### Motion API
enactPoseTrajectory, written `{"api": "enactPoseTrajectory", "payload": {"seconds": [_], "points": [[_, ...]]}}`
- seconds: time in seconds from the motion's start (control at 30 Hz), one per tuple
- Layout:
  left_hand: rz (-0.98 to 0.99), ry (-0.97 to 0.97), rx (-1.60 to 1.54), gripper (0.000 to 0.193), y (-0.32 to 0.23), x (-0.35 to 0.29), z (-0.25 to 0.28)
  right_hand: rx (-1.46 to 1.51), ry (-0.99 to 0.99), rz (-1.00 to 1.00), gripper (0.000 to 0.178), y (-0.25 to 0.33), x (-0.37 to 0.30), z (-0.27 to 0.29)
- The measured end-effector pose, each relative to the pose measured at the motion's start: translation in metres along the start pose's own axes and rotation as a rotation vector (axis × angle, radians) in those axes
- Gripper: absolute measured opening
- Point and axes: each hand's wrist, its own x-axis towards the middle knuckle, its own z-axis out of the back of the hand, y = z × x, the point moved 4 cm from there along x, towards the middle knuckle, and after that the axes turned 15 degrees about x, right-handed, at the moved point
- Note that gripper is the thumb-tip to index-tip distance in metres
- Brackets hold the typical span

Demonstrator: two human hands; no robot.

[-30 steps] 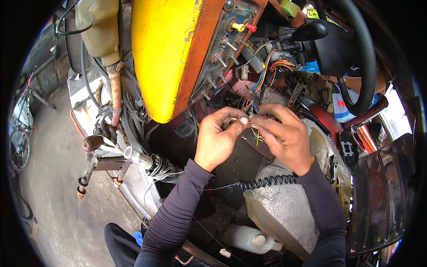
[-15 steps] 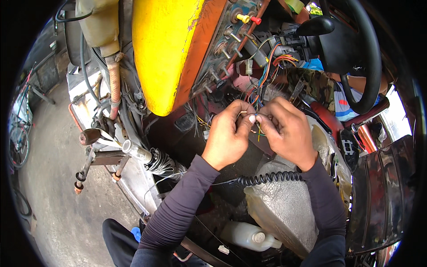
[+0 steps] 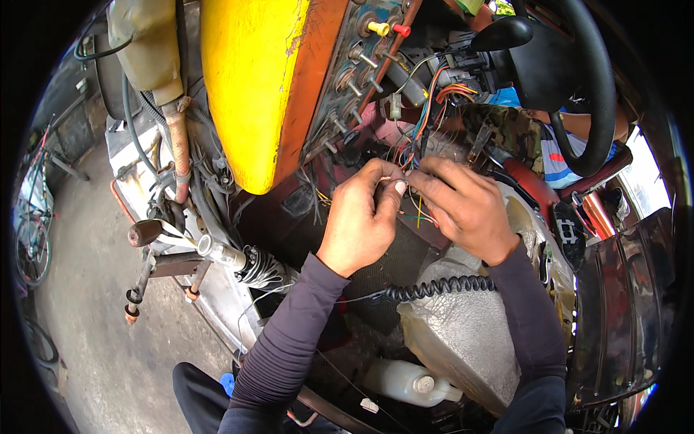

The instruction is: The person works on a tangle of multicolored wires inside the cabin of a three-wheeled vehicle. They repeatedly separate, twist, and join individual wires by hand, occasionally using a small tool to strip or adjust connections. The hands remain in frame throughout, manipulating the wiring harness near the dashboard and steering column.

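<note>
My left hand [image 3: 360, 220] is closed in a pinch, thumb against forefinger, on the end of a thin wire. Beside it my right hand [image 3: 463, 202] is also closed, its fingertips meeting the left ones at the wire; the exact joint is too small to make out. Colored wires [image 3: 432, 101] in orange, blue and red run down from the steering column to both hands. Loose thin wire ends [image 3: 421, 215] stick out below the right fingers.
A dashboard panel with knobs [image 3: 354, 79] and a yellow cover [image 3: 249, 87] rise ahead. A steering wheel [image 3: 606, 94] stands at the right, with another person's camouflage-clothed leg [image 3: 517, 137] nearby. Below lie a coiled black cord [image 3: 441, 288], a silvery cover [image 3: 470, 333] and a white jug [image 3: 408, 382].
My right fingers have straightened and shifted at the wire, uncovering more loose ends beneath them. The left hand keeps its pinch. The whole view has shifted slightly.
</note>
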Motion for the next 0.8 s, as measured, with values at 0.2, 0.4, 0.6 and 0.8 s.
{"api": "enactPoseTrajectory", "payload": {"seconds": [0.2,0.4,0.6,0.8], "points": [[-0.078,-0.024,0.032,0.003,-0.003,-0.001,-0.002,0.028,0.017,0.049,0.032,-0.003,-0.003,0.000],[-0.352,-0.201,0.260,0.007,-0.010,-0.005,-0.008,1.008,-0.042,-0.790,0.011,-0.026,-0.005,-0.010],[-0.074,-0.085,0.114,0.005,-0.002,-0.001,-0.007,0.643,-0.158,-0.605,0.018,-0.017,-0.006,-0.003],[-0.086,-0.084,0.155,0.009,0.010,-0.005,-0.003,-0.078,-0.087,0.055,0.021,-0.012,-0.022,-0.020]]}}
